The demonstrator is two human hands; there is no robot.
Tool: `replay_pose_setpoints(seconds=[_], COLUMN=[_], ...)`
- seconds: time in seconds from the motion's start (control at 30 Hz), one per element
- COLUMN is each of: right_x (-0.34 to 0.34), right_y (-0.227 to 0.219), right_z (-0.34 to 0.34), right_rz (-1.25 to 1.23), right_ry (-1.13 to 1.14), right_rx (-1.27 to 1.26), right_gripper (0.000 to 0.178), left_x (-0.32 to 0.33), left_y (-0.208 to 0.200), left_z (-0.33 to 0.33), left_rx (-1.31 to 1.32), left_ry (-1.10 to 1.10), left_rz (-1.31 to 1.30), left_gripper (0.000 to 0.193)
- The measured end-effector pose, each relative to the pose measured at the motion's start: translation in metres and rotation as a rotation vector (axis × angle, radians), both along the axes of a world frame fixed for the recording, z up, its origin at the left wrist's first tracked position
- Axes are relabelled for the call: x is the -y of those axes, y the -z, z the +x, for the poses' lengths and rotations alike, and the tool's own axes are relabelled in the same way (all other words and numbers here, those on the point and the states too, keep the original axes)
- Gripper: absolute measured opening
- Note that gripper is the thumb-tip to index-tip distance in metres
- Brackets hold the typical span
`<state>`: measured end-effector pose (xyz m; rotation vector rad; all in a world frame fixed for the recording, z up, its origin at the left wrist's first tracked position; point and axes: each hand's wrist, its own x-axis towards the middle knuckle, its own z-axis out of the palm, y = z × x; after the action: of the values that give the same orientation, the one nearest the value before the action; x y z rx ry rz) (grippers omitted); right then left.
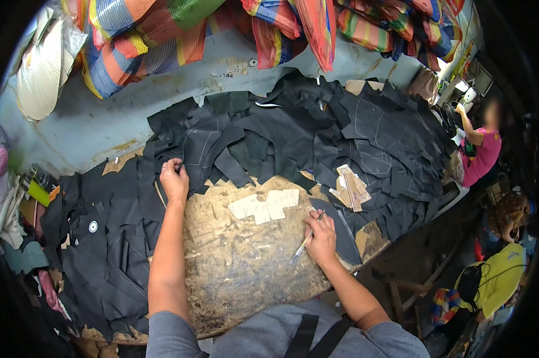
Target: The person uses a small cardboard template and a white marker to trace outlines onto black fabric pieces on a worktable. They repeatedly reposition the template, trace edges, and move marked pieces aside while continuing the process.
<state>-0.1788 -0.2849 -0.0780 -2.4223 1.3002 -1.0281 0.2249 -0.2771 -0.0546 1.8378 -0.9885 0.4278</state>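
Observation:
My left hand [174, 181] is closed in a pinch at the edge of a black leather-like sheet [201, 143], which lies on the heap at the table's far side. Thin pale lines are drawn on that sheet. In my right hand [321, 240] is a slim pen [301, 249], its clear end slanting down toward the worn wooden board [239, 268]. A cream pattern piece [266, 206] with handwriting lies flat on the board between my hands. Beside my right hand rests a dark curved piece [344, 235].
Black offcuts [108, 262] cover the left side, and more marked pieces [383, 137] pile up at right. Cream pattern pieces [350, 189] sit on that pile. Striped woven bags [144, 53] line the back. A person in pink [483, 149] is at far right.

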Motion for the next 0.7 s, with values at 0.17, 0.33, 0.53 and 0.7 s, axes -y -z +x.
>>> replay_pose_setpoints(seconds=[0.17, 0.33, 0.53, 0.7], right_x=[0.000, -0.001, -0.002, -0.003], right_y=[0.001, 0.001, 0.005, 0.002], right_z=[0.001, 0.002, -0.002, -0.002], right_rz=[-0.008, -0.053, -0.002, -0.010], right_ry=[0.014, 0.028, 0.004, 0.007], right_rx=[-0.051, -0.069, -0.075, -0.072], right_gripper=[0.021, 0.021, 0.023, 0.020], left_x=[-0.020, -0.059, -0.104, -0.142], left_y=[-0.040, -0.098, -0.084, -0.029], left_z=[0.004, -0.026, -0.091, -0.093], left_rx=[-0.284, -1.000, -1.268, -1.352], left_ry=[0.110, 0.446, 0.704, 0.702], left_rz=[-0.129, -0.184, -0.011, 0.341], left_gripper=[0.015, 0.031, 0.039, 0.051])
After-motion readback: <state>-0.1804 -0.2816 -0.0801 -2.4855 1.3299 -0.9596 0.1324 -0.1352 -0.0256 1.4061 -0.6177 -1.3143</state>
